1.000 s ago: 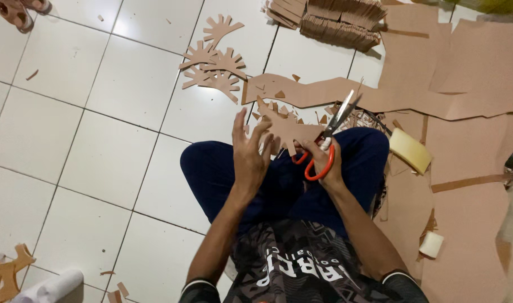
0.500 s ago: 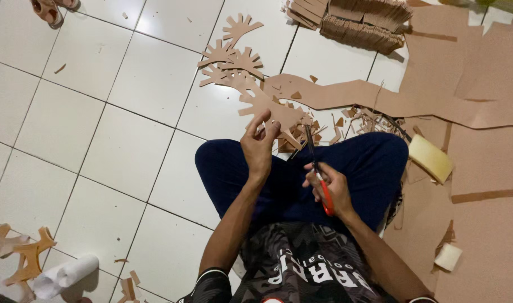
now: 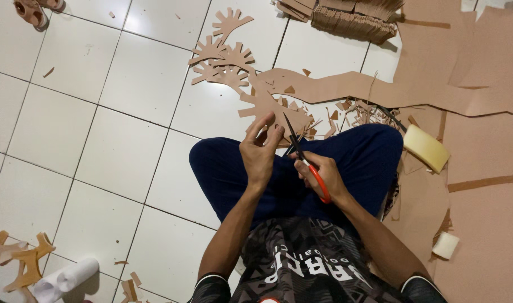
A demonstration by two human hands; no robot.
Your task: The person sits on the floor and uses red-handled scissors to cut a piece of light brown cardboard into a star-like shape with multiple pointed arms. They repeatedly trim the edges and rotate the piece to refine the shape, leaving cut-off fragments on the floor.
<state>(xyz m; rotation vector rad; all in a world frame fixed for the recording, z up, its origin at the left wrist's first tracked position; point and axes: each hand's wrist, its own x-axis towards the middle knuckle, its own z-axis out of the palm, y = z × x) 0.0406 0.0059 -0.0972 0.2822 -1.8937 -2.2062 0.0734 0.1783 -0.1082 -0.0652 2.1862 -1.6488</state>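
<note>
Since a second ago the orange-handled scissors [image 3: 304, 160] have swung upright, right hand [image 3: 321, 177] fingers curled through their loops, blades parted at the branched cardboard cutout [image 3: 270, 109] that the left hand [image 3: 261, 151] pinches by its near edge.

No packages, labels, signs or screens.

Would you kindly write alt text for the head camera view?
Seated cross-legged on a white tiled floor, a person cuts a brown cardboard shape, held in the left hand, with orange-handled scissors in the right hand. Branching cardboard cutouts and scraps lie around.
</note>
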